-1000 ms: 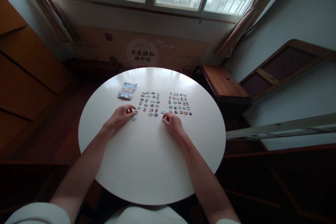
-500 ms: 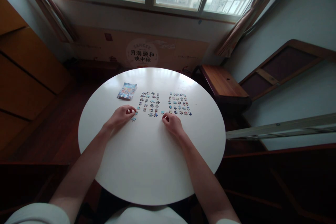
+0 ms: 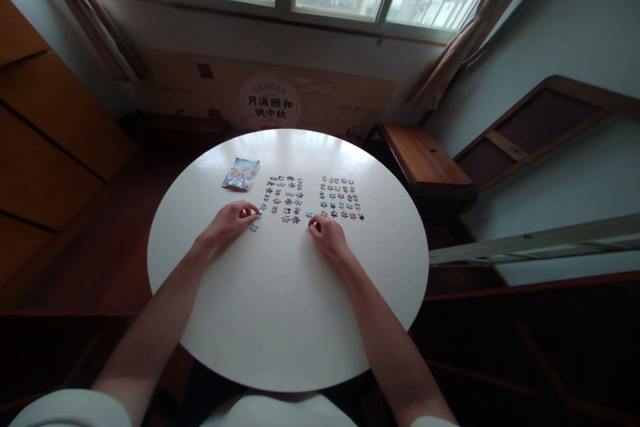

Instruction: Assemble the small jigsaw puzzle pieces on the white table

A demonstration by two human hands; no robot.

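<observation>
My left hand (image 3: pixel 234 219) rests on the round white table (image 3: pixel 280 307), thumb and forefinger pinched at a small puzzle piece (image 3: pixel 259 216). Another puzzle piece (image 3: pixel 254 228) lies just nearer to me, below those fingertips. My right hand (image 3: pixel 327 233) is closed with its fingertips together at the table; whatever they may hold is too small to make out. Right beyond them lies a light blue puzzle piece (image 3: pixel 309 214). Several loose pieces stand in rows as a left group (image 3: pixel 289 201) and a right group (image 3: pixel 342 197), spread out between and beyond my hands.
A colourful printed packet (image 3: pixel 241 174) lies on the table's far left. Behind the table on the right is a wooden bench (image 3: pixel 425 155). A printed cardboard panel (image 3: pixel 320 90) stands under the window, and orange-brown cabinets (image 3: pixel 50 127) are at the left.
</observation>
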